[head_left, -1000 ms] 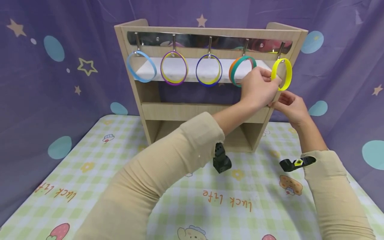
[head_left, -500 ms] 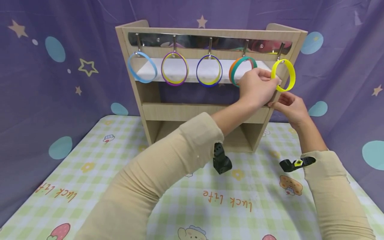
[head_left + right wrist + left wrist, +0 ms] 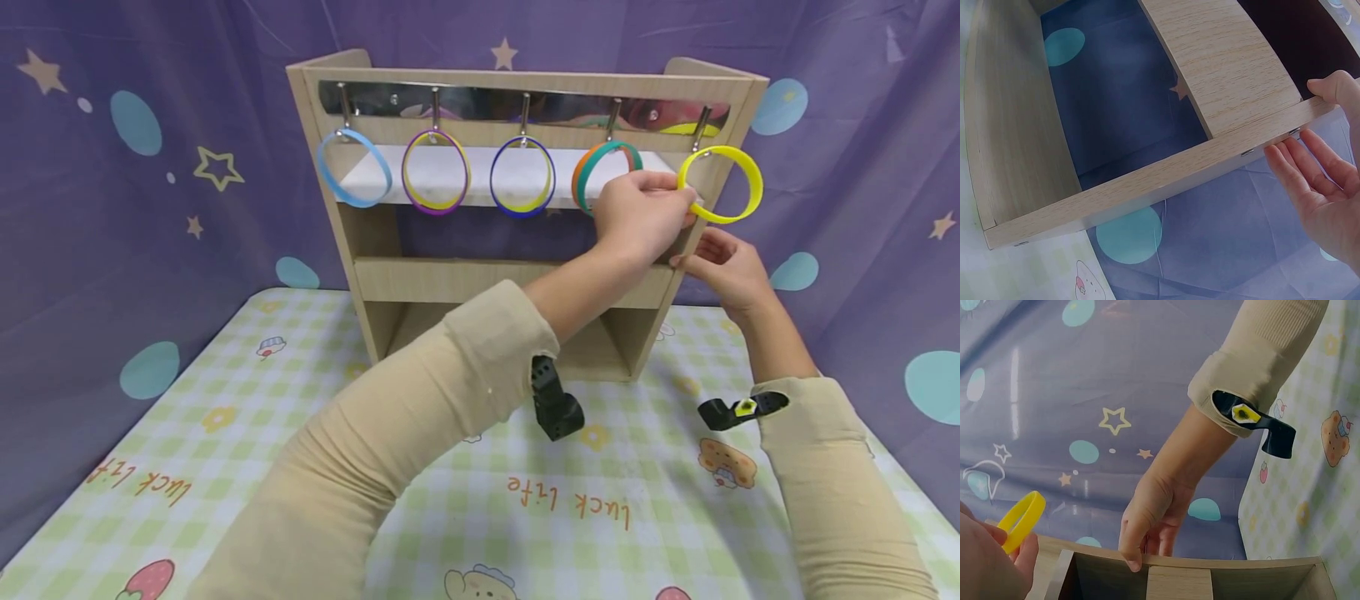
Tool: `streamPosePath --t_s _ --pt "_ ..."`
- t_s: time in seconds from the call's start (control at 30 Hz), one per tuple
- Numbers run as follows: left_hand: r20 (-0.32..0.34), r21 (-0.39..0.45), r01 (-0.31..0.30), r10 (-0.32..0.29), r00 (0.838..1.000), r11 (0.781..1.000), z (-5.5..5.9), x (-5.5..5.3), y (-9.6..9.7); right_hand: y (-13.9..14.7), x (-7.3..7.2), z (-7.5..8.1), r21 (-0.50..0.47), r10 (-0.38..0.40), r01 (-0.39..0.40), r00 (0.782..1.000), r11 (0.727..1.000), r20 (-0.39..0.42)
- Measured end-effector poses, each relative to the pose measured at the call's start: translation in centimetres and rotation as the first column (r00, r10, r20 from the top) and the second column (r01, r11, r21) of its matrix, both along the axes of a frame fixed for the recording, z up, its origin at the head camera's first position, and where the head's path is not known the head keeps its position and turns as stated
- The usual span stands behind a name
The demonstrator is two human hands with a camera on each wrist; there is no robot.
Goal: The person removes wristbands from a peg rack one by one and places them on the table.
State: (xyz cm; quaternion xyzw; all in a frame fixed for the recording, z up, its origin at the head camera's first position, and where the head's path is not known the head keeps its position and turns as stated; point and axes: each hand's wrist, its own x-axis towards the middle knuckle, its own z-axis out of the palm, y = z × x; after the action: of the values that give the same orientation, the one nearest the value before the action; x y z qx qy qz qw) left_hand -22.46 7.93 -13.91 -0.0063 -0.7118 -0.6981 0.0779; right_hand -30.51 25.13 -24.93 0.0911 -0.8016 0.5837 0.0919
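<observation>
A yellow silicone wristband (image 3: 756, 185) is pinched in the fingers of my left hand (image 3: 641, 215), beside the rightmost hook (image 3: 701, 129) of a wooden rack (image 3: 510, 279). Its upper left edge meets the hook's tip; whether it hangs on the hook, I cannot tell. Lower down, my right hand (image 3: 729, 271) grips the rack's right side panel (image 3: 1166, 178), thumb on the inner side and fingers outside in the right wrist view. On the other hooks hang a light blue band (image 3: 360, 202), a purple and yellow pair, a blue and yellow pair, and a teal band (image 3: 598, 158) with an orange one.
A shiny metal strip (image 3: 480, 104) along the rack's top carries the hooks. Behind them lies a white shelf (image 3: 480, 171). The rack stands on a checked tablecloth (image 3: 300, 467), before a purple curtain (image 3: 187, 50).
The yellow wristband has swung out to the right and tipped, its far side moving away from the rack. My left hand has turned slightly and shifted a little left. My right hand stays put.
</observation>
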Motion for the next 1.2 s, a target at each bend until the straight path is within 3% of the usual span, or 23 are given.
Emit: streamPosePath --t_s 0.17,0.37,0.6,0.87,1.07,1.2 --pt "0.01 0.117 0.02 -0.021 1.0 0.993 -0.1 0.1 0.0 0.0 -0.1 -0.1 0.021 -0.015 0.015 1.0 1.0 -0.002" --pt "0.032 0.258 0.067 -0.077 0.996 0.964 -0.3 0.6 -0.1 0.0 -0.3 -0.2 0.025 -0.008 0.008 1.0 1.0 -0.004" --pt "0.04 0.301 0.091 -0.107 0.993 0.949 0.0 1.2 0.1 0.0 -0.1 -0.4 0.001 -0.006 0.006 0.999 1.0 -0.032" --pt "0.078 0.392 0.096 -0.137 0.988 0.915 -0.3 1.5 0.0 0.0 -0.1 -0.5 -0.022 -0.002 0.001 0.999 1.0 -0.047" --pt "0.093 0.414 0.101 -0.153 0.984 0.905 -1.2 1.1 -0.7 0.0 0.0 -0.5 -0.149 0.05 -0.057 0.998 0.987 -0.048" --pt "0.116 0.413 0.1 -0.162 0.98 0.905 -1.8 0.9 -1.5 0.0 -0.1 -0.3 -0.028 0.0 -0.002 0.997 1.0 -0.076"
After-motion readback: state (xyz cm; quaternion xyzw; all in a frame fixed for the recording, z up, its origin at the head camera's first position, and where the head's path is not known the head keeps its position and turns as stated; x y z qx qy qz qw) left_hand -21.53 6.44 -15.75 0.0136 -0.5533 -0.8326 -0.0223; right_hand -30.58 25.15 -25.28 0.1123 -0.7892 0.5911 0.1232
